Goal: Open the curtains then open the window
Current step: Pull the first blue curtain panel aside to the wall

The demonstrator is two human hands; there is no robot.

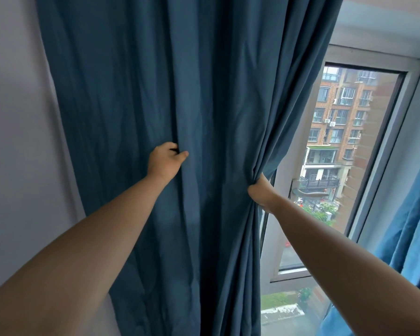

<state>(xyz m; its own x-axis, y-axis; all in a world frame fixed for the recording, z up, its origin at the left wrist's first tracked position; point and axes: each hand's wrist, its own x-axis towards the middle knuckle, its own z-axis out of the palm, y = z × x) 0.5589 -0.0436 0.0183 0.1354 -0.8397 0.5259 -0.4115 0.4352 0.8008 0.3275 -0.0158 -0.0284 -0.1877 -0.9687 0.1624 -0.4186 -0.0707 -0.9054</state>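
Two bare hands grip the dark blue curtain (pixel 180 93) at a high-rise window (pixel 337 154) — the left hand (pixel 165 162) pinching a fold mid-panel, fingers (pixel 183 155) closed on the cloth, the right hand (pixel 261 190) clenched tight around the bunched leading edge. The panel hangs drawn toward the wall (pixel 12 117) on the left, baring one strip of glass and its pale frame (pixel 398 132); a second, lighter curtain (pixel 407 226) hangs at the right. By the look of it the curtains are only partly open, and the window appears shut, yet to be opened.
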